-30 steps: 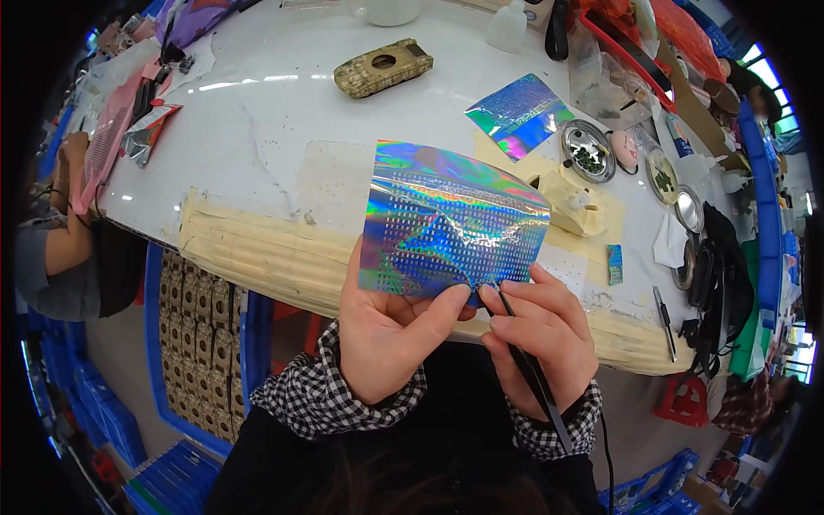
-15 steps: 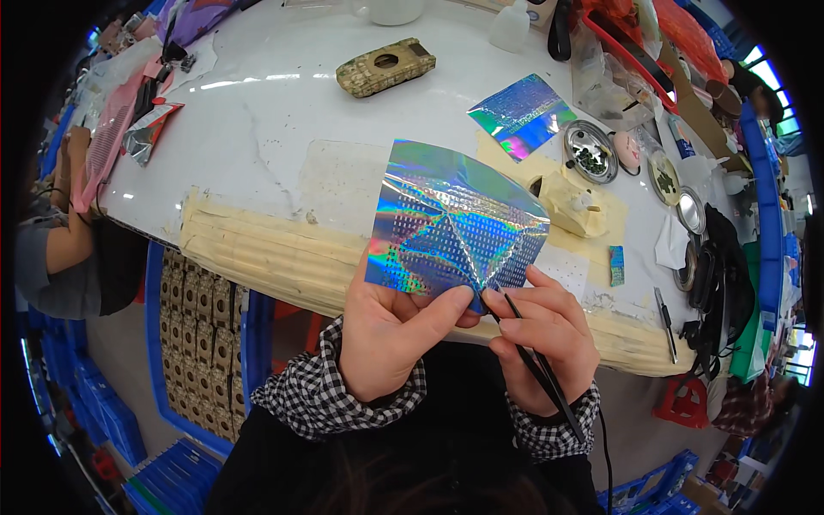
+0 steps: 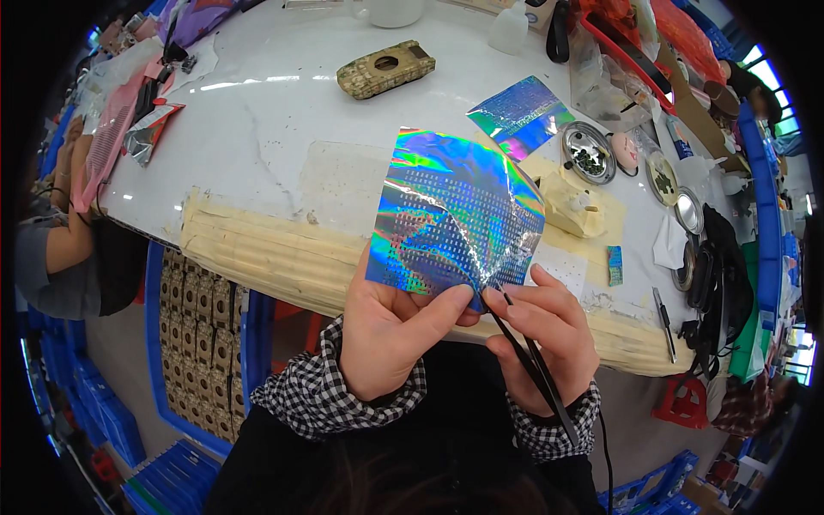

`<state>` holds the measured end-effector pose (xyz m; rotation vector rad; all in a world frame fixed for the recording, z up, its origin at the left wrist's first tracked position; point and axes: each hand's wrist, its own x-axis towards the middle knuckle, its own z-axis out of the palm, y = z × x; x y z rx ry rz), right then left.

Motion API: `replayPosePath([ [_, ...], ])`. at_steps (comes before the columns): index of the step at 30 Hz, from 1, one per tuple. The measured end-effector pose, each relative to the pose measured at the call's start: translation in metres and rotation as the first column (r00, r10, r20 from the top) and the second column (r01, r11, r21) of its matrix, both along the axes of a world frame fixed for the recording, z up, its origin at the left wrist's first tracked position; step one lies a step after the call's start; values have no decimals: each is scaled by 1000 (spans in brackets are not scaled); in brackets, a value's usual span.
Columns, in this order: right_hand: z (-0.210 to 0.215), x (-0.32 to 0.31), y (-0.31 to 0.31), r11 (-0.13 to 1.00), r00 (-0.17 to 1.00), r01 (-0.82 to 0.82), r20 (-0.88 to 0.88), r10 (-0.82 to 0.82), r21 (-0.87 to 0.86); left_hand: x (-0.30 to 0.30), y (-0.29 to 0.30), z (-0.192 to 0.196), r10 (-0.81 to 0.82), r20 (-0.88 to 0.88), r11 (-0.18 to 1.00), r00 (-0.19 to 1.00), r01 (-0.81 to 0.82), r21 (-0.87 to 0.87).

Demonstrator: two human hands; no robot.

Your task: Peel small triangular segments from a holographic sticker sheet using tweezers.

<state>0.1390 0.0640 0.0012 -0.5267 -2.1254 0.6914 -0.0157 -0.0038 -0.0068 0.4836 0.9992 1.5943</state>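
Note:
A shiny holographic foil sheet (image 3: 451, 215) dotted with rows of tiny studs is held up over the front edge of the white table (image 3: 257, 112). My left hand (image 3: 395, 326) pinches its lower edge between thumb and fingers. My right hand (image 3: 545, 330) grips black tweezers (image 3: 532, 365), whose tips meet the sheet's lower right corner next to my left thumb. Both wrists wear black-and-white checked cuffs.
A second holographic sheet (image 3: 519, 116) lies further back. Round metal dishes (image 3: 588, 153) with small pieces, a yellowish lump (image 3: 575, 206), a camouflage-patterned block (image 3: 384, 69), a pen (image 3: 663, 311) and bags surround it. Another person's arm (image 3: 51, 223) sits at the left. Blue crates (image 3: 184, 343) stand under the table.
The foil sheet has tilted and risen slightly, with its right edge now curling. My right hand's tweezers have closed in on the sheet's lower right corner.

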Motion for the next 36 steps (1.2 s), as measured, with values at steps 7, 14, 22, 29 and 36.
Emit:
replayPosePath([
  [7, 1, 4, -1, 987, 998, 33, 46, -41, 155, 2, 1, 3, 30, 18, 999, 999, -30, 10],
  [14, 0, 5, -1, 971, 999, 21, 43, -32, 240, 3, 2, 2, 30, 34, 999, 999, -31, 28],
  [22, -1, 6, 1, 965, 998, -18, 61, 2, 263, 3, 2, 0, 30, 32, 999, 999, -31, 31],
  [29, -2, 5, 0, 973, 999, -4, 36, -5, 233, 3, 2, 0, 31, 44, 999, 999, -32, 23],
  [36, 1, 6, -1, 996, 1000, -20, 1, 20, 89, 2, 1, 1, 28, 16, 999, 999, -28, 30],
])
